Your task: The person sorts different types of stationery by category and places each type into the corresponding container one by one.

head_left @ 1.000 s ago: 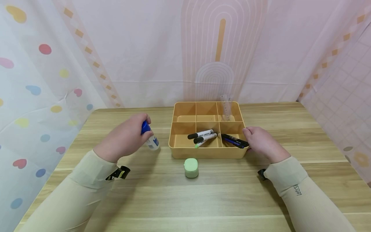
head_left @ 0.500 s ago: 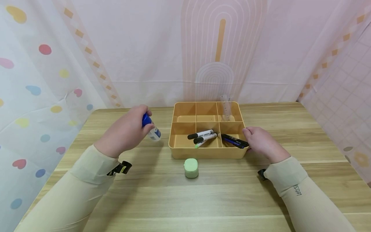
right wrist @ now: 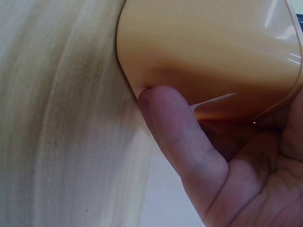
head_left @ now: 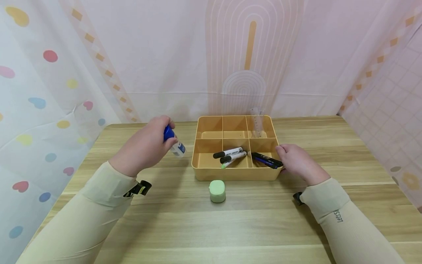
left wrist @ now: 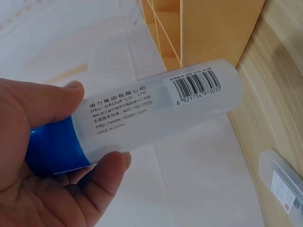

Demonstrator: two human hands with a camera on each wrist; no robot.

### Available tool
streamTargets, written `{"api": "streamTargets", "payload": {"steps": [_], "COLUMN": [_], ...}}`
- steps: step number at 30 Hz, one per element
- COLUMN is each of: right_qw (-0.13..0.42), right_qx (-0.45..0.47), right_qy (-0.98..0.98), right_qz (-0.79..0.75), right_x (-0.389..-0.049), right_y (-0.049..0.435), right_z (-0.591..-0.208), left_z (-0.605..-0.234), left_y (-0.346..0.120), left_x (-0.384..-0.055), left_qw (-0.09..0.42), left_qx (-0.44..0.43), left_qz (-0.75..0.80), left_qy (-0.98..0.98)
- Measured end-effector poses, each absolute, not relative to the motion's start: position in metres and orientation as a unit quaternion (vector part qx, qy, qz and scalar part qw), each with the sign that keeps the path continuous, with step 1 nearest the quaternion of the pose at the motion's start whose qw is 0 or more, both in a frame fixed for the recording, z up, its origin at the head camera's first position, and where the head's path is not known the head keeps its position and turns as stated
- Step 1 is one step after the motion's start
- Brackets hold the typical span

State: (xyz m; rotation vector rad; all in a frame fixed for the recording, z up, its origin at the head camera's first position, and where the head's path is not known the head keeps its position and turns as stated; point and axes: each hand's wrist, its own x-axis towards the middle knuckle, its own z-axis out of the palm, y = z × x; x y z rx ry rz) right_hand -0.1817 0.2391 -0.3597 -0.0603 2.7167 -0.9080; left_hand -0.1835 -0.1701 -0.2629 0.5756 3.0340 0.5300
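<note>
In the head view my left hand (head_left: 148,146) holds a glue bottle (head_left: 179,149) by its blue cap, left of the organizer box. The left wrist view shows the thumb and fingers round the cap, with the clear body and its barcode (left wrist: 196,87) exposed. My right hand (head_left: 299,163) grips the right wall of the yellow organizer box (head_left: 237,175), thumb at the rim. Up close in the right wrist view, a finger presses the box's outer wall (right wrist: 199,56). White markers (head_left: 234,157) with black caps lie in the front middle area, and dark pens (head_left: 266,160) fill the front right compartment.
A small mint-green rounded block (head_left: 217,191) stands in front of the box. From the back right compartment a clear ruler (head_left: 257,123) leans up. The left wrist view also has a clear plastic case (left wrist: 283,187) on the wooden table (head_left: 250,227). A patterned curtain (head_left: 165,66) hangs behind.
My left hand has lifted the glue bottle and moved it slightly right and away, toward the box. The right hand has stayed on the box's right side.
</note>
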Motion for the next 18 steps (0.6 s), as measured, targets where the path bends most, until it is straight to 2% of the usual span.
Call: {"api": "streamTargets", "payload": {"steps": [18], "right_qw": [0.14], "right_qx": [-0.023], "right_qy": [0.934], "right_qz": [-0.328], "right_x": [-0.1814], "right_y": [0.2395], "right_z": [-0.36], "left_z": [-0.2593], "left_y": [-0.1605], "left_x": [-0.1875], "left_qw": [-0.007], "left_qx": [0.181], "left_qz": [0.188], "left_qy": [0.965]}}
